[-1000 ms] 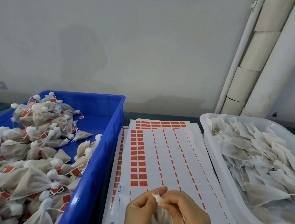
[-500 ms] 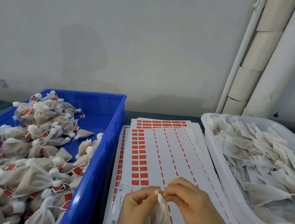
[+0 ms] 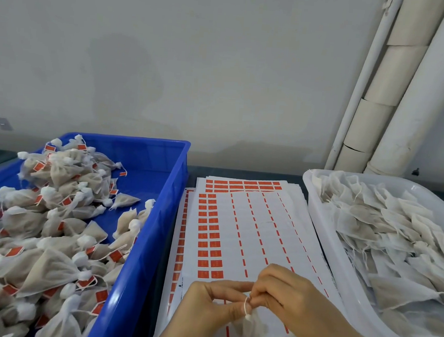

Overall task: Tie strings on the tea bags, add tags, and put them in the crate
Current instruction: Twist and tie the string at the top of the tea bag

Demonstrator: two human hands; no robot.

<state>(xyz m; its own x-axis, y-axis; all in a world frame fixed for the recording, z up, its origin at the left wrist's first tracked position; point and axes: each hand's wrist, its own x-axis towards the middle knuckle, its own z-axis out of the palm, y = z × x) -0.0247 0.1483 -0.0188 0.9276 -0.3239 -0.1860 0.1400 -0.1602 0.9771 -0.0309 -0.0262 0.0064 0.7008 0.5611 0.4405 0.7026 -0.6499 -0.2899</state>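
Observation:
My left hand (image 3: 204, 308) and my right hand (image 3: 287, 298) meet low in the middle over the tag sheets. Together they pinch the neck of one small white tea bag (image 3: 252, 327), which hangs below the fingers. A thin white string (image 3: 245, 305) runs up from the bag's neck between the fingertips. The blue crate (image 3: 140, 241) on the left holds several tied tea bags with orange tags (image 3: 51, 234). A white tub (image 3: 345, 273) on the right is full of untied tea bags (image 3: 396, 235).
Stacked white sheets of orange tags (image 3: 240, 228) lie between crate and tub; most tags in the right columns are peeled off. A grey wall stands behind the table. White pipes (image 3: 396, 97) rise at the back right.
Both hands shifted slightly toward me and kept working at the bag's neck. The string now shows between the fingertips, and the bag hangs lower.

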